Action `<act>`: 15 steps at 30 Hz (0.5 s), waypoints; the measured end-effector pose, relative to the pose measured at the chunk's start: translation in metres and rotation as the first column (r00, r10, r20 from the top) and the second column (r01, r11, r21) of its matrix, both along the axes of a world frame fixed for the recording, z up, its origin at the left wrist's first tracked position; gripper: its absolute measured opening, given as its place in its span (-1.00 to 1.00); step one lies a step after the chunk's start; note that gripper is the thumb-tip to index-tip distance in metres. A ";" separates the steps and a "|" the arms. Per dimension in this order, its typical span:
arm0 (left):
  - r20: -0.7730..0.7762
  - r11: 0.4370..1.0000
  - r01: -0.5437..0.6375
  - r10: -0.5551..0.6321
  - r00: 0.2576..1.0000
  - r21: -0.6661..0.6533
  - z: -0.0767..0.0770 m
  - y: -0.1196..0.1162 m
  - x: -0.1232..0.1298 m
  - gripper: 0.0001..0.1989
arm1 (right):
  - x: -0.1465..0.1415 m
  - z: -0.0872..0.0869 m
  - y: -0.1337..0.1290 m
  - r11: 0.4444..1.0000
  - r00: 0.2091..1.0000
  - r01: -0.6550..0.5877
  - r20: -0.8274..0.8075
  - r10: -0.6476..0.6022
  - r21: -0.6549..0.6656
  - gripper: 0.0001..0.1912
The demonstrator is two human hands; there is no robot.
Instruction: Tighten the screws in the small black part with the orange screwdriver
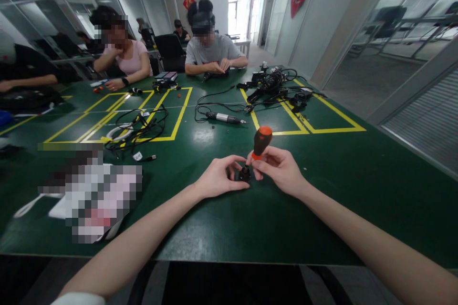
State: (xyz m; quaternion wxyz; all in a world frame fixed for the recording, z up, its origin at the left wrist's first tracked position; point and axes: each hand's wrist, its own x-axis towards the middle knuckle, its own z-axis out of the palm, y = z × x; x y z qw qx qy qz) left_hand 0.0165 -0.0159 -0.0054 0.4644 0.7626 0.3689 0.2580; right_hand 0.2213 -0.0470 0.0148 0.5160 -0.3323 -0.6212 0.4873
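My left hand [222, 176] curls its fingers and thumb around a small round black part [244, 174] on the green table [200, 228]. In my right hand [281, 169] is a screwdriver [263, 142] with a black and orange handle, held near the handle's lower end. The handle leans slightly to the right, and its lower end is just above the black part. Whether the tip touches the part is too small to tell.
Beyond my hands lies a silver and black electric screwdriver [224, 118] with a cord. Tangled black cables [272, 83] sit at the back right, more cables [138, 128] at the left. Blurred-out items [103, 195] lie near left. Other people sit across the table.
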 end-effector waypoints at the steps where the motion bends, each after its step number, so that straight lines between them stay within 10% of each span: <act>1: 0.032 0.999 0.020 -0.019 0.999 -0.040 0.000 0.002 -0.001 -0.34 | 0.000 0.000 0.000 1.000 1.000 -0.009 0.001 0.009 0.001 -0.60; 15: 0.136 0.952 0.130 -0.095 0.986 -0.276 0.002 0.014 -0.011 -0.48 | -0.001 -0.001 -0.001 1.000 1.000 -0.014 -0.015 0.014 0.007 -0.63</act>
